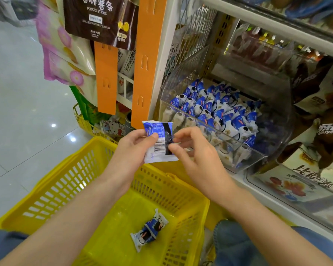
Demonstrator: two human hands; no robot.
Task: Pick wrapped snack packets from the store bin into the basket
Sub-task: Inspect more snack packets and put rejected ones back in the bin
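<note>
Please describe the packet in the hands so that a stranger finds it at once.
Find the yellow basket at the bottom. Above its far rim, the left hand and right hand hold one blue-and-white packet. Only this one shows its barcode.

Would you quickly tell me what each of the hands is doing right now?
Left hand: holds the snack packet.
Right hand: pinches the same packet's right edge.

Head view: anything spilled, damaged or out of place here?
Nothing stands out. The left hand and right hand hold one packet over the basket; two packets lie inside it; the bin rows look tidy.
</note>
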